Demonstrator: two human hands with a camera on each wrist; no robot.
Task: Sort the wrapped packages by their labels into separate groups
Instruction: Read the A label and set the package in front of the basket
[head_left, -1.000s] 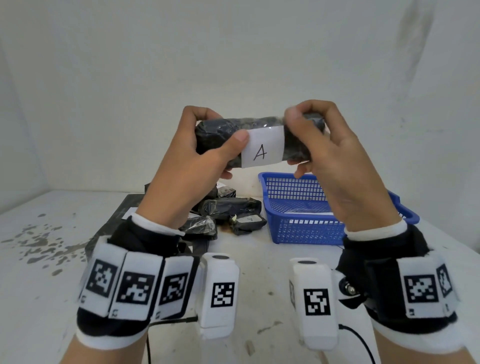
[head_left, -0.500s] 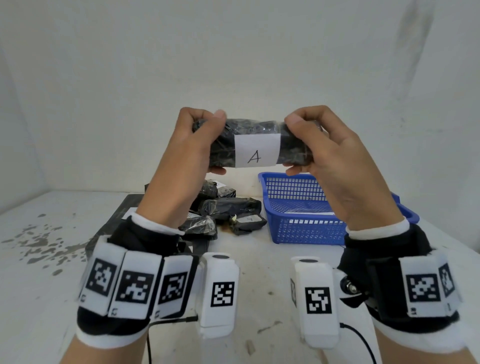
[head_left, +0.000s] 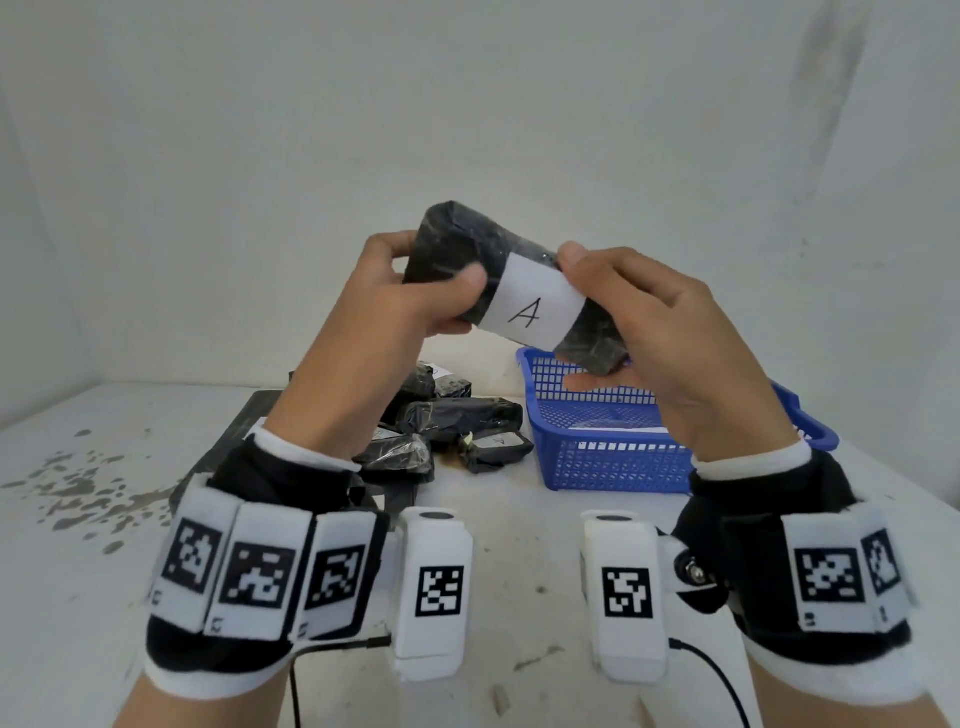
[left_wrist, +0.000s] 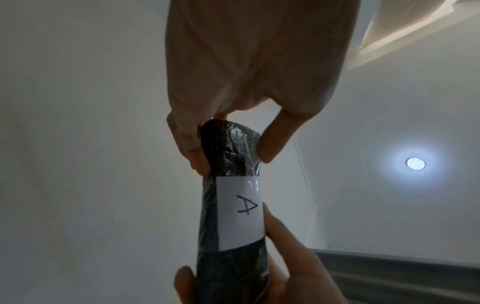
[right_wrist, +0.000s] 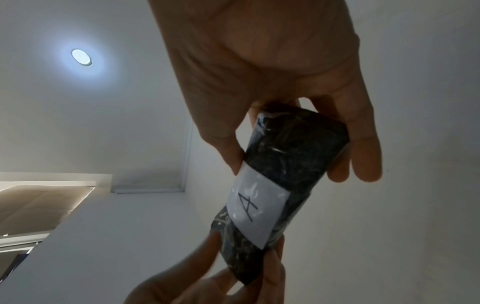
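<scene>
I hold a black plastic-wrapped package (head_left: 457, 249) up in front of me, well above the table. Its white label (head_left: 535, 312) reads "A" and faces me. My left hand (head_left: 431, 267) pinches the higher left end between thumb and fingers. My right hand (head_left: 592, 322) grips the lower right end, which tilts down over the blue basket (head_left: 613, 467). The left wrist view shows the package (left_wrist: 231, 205) with my left hand's fingers (left_wrist: 272, 144) curled on its end. The right wrist view shows the same package (right_wrist: 293, 156) in my right hand's fingers (right_wrist: 363, 156).
Several more black wrapped packages (head_left: 457, 415) lie in a pile on a dark mat (head_left: 244, 431) at the table's middle. The blue basket stands to their right with something white-labelled inside. The white table (head_left: 519, 519) has grey stains at the left.
The package was level half a second ago. Its left end has risen and its right end has dropped toward the basket. Both hands keep their grip.
</scene>
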